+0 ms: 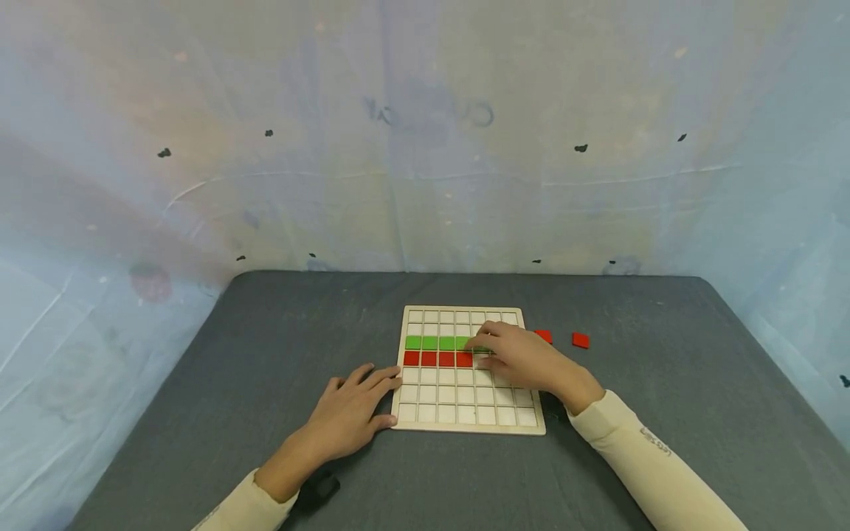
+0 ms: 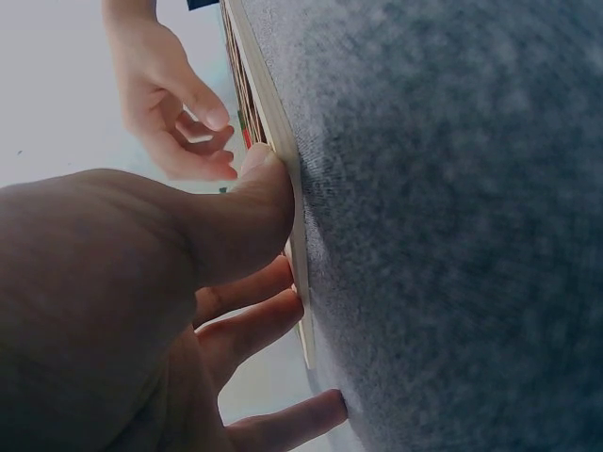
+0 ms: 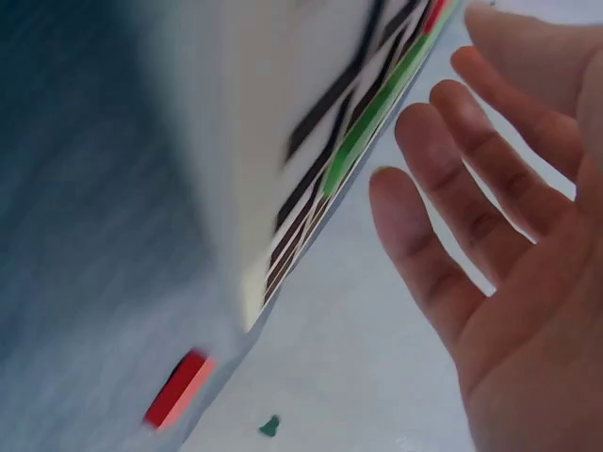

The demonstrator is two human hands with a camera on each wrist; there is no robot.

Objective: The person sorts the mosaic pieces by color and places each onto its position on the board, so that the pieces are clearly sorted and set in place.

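Observation:
A wooden grid board [image 1: 438, 414] lies on the dark table. One row holds green tiles [image 1: 429, 343], partly hidden by my right hand [image 1: 524, 358]; the row nearer me has several red tiles [image 1: 428, 359] from its left end. That hand hovers over the grid just right of the last visible red tile, fingers loosely bent. In the right wrist view, no tile shows between its fingers [image 3: 429, 151]. My left hand [image 1: 348, 413] rests at the board's left edge, fingers spread, with the thumb [image 2: 264, 188] and fingertips touching the rim.
Two loose red tiles, one partly behind my right hand [image 1: 543, 336] and another farther right [image 1: 581, 340], lie on the table [image 1: 299, 324] beyond the board's right edge. A dark object [image 1: 322, 489] shows below my left wrist. A pale sheet [image 1: 425, 184] hangs behind the table.

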